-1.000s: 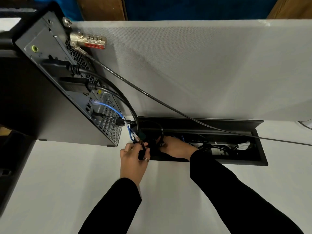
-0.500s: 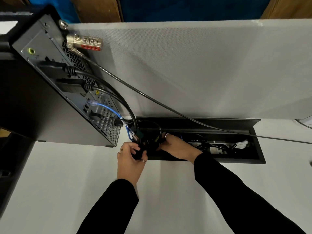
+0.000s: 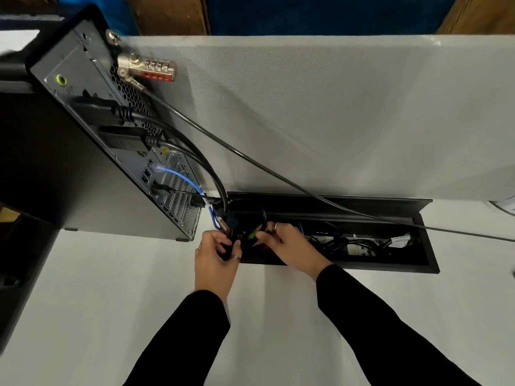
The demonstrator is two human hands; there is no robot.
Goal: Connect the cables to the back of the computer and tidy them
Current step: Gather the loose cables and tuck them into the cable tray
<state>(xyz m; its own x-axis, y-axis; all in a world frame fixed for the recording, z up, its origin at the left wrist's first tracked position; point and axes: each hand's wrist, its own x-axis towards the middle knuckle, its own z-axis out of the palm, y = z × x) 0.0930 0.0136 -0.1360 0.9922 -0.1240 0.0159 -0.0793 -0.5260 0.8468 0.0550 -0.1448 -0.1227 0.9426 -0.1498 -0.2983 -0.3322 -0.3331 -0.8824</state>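
Note:
The computer tower [image 3: 83, 168] stands at the left with its rear panel facing me. Two thick black cables [image 3: 195, 151], a blue network cable [image 3: 184, 176] and a thin black cable are plugged into it and run down into the open desk cable tray [image 3: 429, 263]. My left hand [image 3: 214, 260] grips the black cable bundle [image 3: 227, 246] at the tray's left end. My right hand [image 3: 287, 243] pinches a small green tie [image 3: 253, 234] beside a black cable loop [image 3: 262, 213].
A metal combination lock [image 3: 147, 69] hangs from the tower's top corner, and its steel cable [image 3: 306, 190] crosses over the tray to the right. A grey partition panel [image 3: 334, 107] rises behind the white desk [image 3: 111, 302]. More cables and sockets lie inside the tray.
My hands have stayed at the tray's left end. The left hand has closed tighter around the bundle, and a green tie now shows at my right fingertips.

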